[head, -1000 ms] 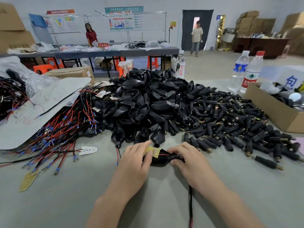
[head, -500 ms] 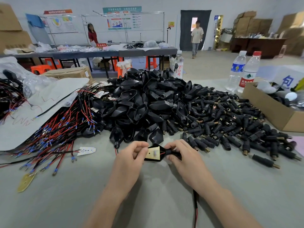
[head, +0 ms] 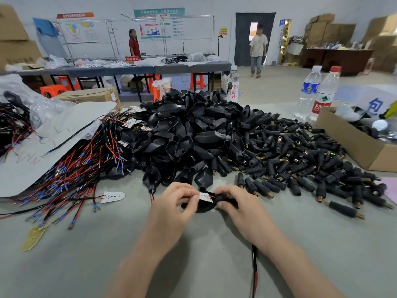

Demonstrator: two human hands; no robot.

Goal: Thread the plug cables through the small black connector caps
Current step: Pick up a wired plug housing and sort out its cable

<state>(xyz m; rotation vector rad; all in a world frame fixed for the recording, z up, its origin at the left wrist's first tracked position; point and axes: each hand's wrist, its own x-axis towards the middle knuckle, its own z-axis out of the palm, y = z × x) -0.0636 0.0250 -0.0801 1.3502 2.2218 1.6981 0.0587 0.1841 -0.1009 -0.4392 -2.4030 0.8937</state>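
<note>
Both hands meet over the near middle of the worktop [head: 214, 250]. The left hand [head: 171, 203] has its fingers curled, with thumb and forefinger pinching the left edge of a small white board [head: 205, 197]. This board sits at the wide mouth of a black cap [head: 202, 208]. The right hand [head: 242, 209] grasps the narrow end of the same cap, thumb on the near side and fingers wrapped over the top. The cap lies between the two hands, close above the worktop and just in front of the heap of caps [head: 193, 134]. A cable [head: 254, 269], black with red showing, emerges from under the right wrist and runs toward the near edge; whether it passes through the cap cannot be told, as the right hand hides that end. To the right of the heap spreads a layer of barrel plugs [head: 300, 155] with brass tips. To the left lies a bundle of wires [head: 71, 168], red and black with blue ends, and near it a loose white board [head: 112, 196] and a yellow board [head: 34, 236]. A cardboard box [head: 352, 143] stands at the right edge, with two water bottles [head: 308, 91] just behind it.
</note>
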